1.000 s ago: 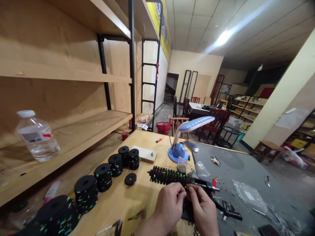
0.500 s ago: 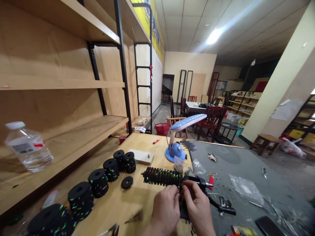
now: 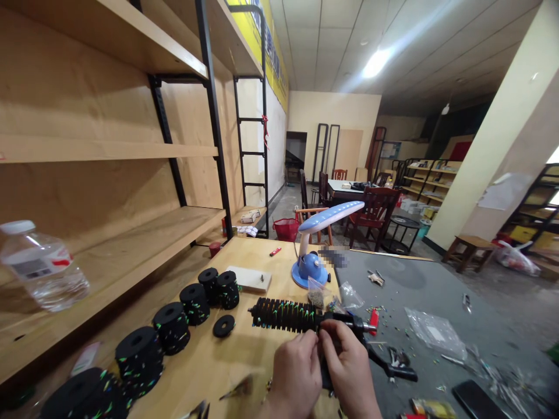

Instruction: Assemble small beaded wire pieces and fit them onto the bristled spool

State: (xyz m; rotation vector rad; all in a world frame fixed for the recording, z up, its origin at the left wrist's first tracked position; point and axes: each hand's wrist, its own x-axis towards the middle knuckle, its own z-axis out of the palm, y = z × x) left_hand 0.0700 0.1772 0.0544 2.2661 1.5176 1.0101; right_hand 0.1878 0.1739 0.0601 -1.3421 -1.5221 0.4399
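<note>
I am looking at a ribbed black roll (image 3: 283,314) lying on its side in the lower middle. Its thin, round rings are standing in a row, and bright green and orange bits are poking out. A smooth black holder (image 3: 349,319) is sitting at its right end. Fat, dull black rolls (image 3: 140,355) with bright specks are standing in a line at the lower left, each having a round hole. One flat black ring (image 3: 224,326) is lying beside them on the smooth wooden table (image 3: 244,355).

The left hand (image 3: 294,369) is curling its fingers in near the right end of the ribbed roll. The right hand (image 3: 347,361) is bringing its thumb and finger close together just beside it. I cannot tell if either hand is pinching something, because the tips are partly hidden.

Since a second ago, my view is turning a bit, so the bottle (image 3: 43,267) is sitting nearer the left edge. Both hands are staying at the same end of the roll.

That clear plastic bottle is holding clear liquid. A small clear bag (image 3: 317,294) near the blue lamp (image 3: 310,269) is holding tiny grayish bits.
</note>
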